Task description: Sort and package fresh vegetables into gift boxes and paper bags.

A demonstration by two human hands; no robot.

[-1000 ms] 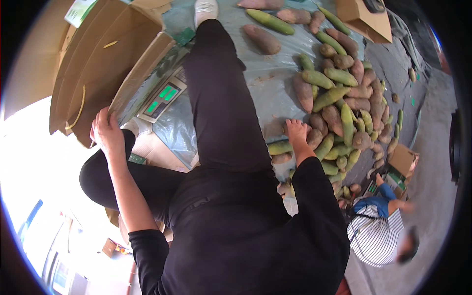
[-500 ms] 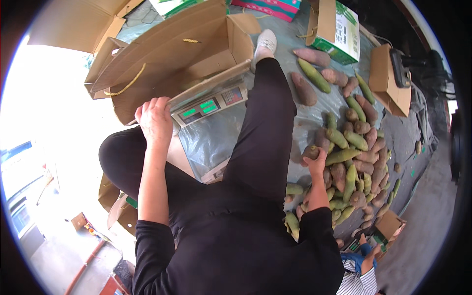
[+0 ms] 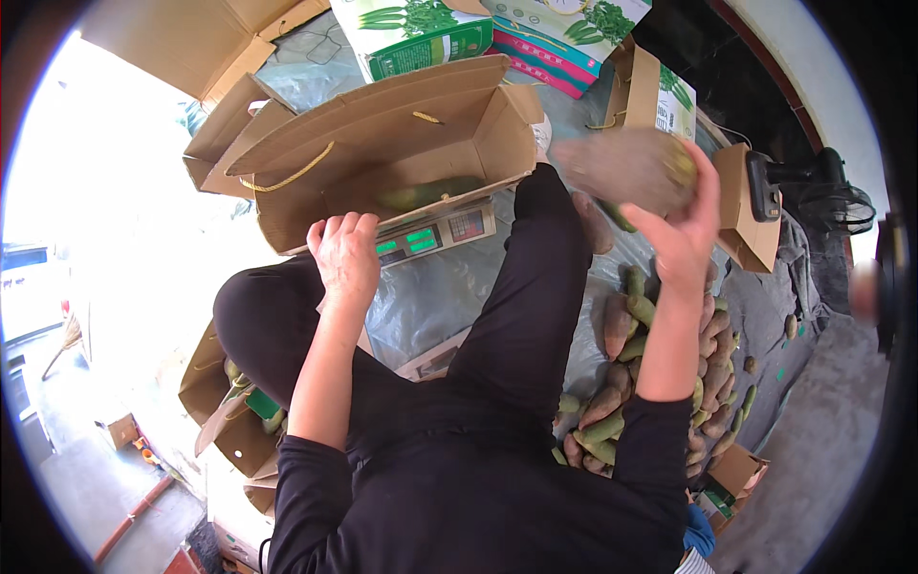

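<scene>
My left hand (image 3: pixel 346 256) is curled over the near rim of an open cardboard box (image 3: pixel 382 172) with yellow rope handles. A long green radish (image 3: pixel 430 194) lies inside the box, beneath which stands a scale (image 3: pixel 435 237) with a lit green display. My right hand (image 3: pixel 684 225) is raised over the right side, fingers wrapped round a large reddish-brown radish (image 3: pixel 626 170) with a greenish end, blurred by motion. Below that hand spreads a pile of green and reddish-brown radishes (image 3: pixel 602 416), partly hidden by my right forearm.
Printed cartons (image 3: pixel 430 53) stand beyond the box. At the right are a brown carton (image 3: pixel 741 215) and a black fan (image 3: pixel 841 196). More opened boxes (image 3: pixel 239 440) holding green produce sit by my left knee. Plastic sheeting (image 3: pixel 421 301) covers the floor between my legs.
My right hand has lifted a reddish-brown radish from the pile and carried it up and forward. A green radish now shows inside the box. My left hand stays on its rim; the view has shifted.
</scene>
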